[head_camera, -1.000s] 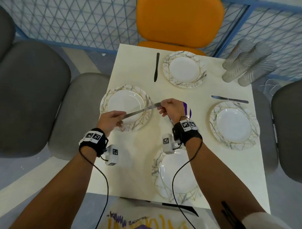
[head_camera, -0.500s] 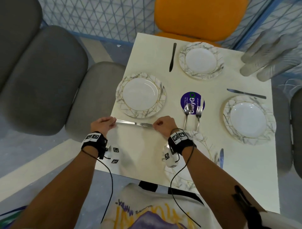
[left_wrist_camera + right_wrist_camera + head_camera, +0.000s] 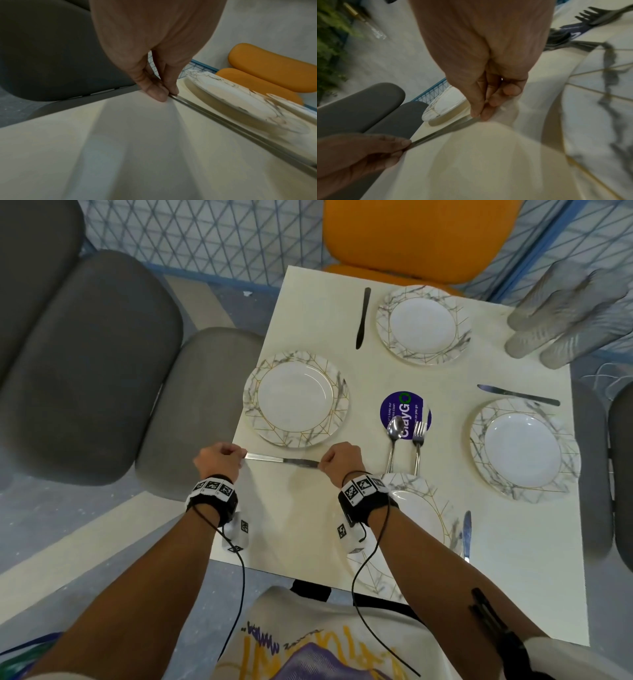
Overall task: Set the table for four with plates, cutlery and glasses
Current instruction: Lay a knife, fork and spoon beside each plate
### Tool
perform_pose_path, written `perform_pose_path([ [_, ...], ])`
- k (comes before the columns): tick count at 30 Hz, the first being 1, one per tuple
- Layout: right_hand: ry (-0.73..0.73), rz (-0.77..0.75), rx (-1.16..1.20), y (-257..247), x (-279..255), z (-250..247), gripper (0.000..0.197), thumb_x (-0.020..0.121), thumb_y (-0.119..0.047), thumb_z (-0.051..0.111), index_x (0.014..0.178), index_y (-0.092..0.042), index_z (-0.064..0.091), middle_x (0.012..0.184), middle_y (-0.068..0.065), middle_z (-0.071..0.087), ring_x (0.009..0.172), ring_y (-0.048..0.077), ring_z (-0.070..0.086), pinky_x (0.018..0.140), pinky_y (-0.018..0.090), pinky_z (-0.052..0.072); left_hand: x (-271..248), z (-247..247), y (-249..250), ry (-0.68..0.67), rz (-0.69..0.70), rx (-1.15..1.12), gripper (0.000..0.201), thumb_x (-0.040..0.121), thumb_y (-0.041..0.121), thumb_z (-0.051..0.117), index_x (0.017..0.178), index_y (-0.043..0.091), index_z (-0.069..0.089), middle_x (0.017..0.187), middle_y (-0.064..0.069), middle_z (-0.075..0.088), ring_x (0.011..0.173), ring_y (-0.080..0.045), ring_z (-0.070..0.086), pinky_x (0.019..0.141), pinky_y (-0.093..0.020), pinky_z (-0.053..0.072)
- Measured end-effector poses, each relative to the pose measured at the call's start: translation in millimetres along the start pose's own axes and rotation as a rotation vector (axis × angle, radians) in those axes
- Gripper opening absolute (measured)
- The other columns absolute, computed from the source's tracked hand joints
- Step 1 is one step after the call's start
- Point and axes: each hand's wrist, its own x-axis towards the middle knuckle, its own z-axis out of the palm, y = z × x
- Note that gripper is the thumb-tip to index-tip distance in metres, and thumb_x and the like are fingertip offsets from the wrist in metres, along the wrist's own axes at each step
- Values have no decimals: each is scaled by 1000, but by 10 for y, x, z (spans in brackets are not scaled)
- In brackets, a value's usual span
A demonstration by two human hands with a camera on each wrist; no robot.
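Note:
A steel knife (image 3: 281, 459) lies low along the table just in front of the left plate (image 3: 295, 399). My left hand (image 3: 219, 458) pinches its handle end (image 3: 173, 95) between thumb and fingers. My right hand (image 3: 340, 460) pinches the blade end (image 3: 471, 119). Three more marbled plates sit at the far side (image 3: 423, 324), the right (image 3: 524, 450) and the near side (image 3: 428, 508); my right forearm covers part of the near one. Each of those has a knife beside it (image 3: 362, 318) (image 3: 519, 394) (image 3: 466, 534). A spoon (image 3: 394, 436) and forks (image 3: 418, 445) lie in the middle. Several ribbed glasses (image 3: 565, 320) stand at the far right corner.
The cream table (image 3: 308, 525) has a purple round sticker (image 3: 404, 414) at its centre. A grey chair (image 3: 85, 364) stands to the left, an orange chair (image 3: 418, 237) at the far side, another grey chair (image 3: 621, 467) on the right. A blue mesh fence runs behind.
Both hands carried the knife from above the left plate towards me and down, level along the table in front of that plate. The spoon and forks came into view.

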Motion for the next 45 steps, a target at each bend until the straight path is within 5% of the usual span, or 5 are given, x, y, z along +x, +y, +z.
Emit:
perform_pose_path([
  [17,-2,12,-72,-2,11,61,20,90,-26,71,96,-8,76,97,11,74,92,26,69,82,37,60,-57,-2,30,31,27,76,5,86,15,82,86,16,78,76,-10,76,76,-27,76,80,-34,62],
  [26,111,-57,131,106,-30,-113,13,93,-21,64,94,-10,71,94,3,71,86,17,63,81,30,56,-238,64,176,128,119,69,21,97,31,68,107,13,71,97,-4,69,86,-20,61,84,-33,51],
  [36,315,-24,317,648,-36,-857,9,91,-22,64,91,-16,70,79,-7,66,70,6,59,68,10,45,-871,977,1026,-184,420,-4,15,97,33,67,99,18,68,83,6,67,73,-6,60,62,-20,54],
  [40,418,62,318,1035,50,-1174,8,91,-21,65,93,-17,72,82,-5,68,74,8,59,65,2,38,-1121,1517,1267,-349,457,50,17,93,38,68,93,21,71,84,5,75,83,-16,71,83,-30,57],
  [45,443,131,256,1439,259,-1481,21,88,-8,64,108,-7,70,106,13,70,96,28,67,89,38,55,-1430,2157,1386,-497,500,301,19,93,42,69,91,25,76,90,4,77,89,-18,72,81,-30,56],
])
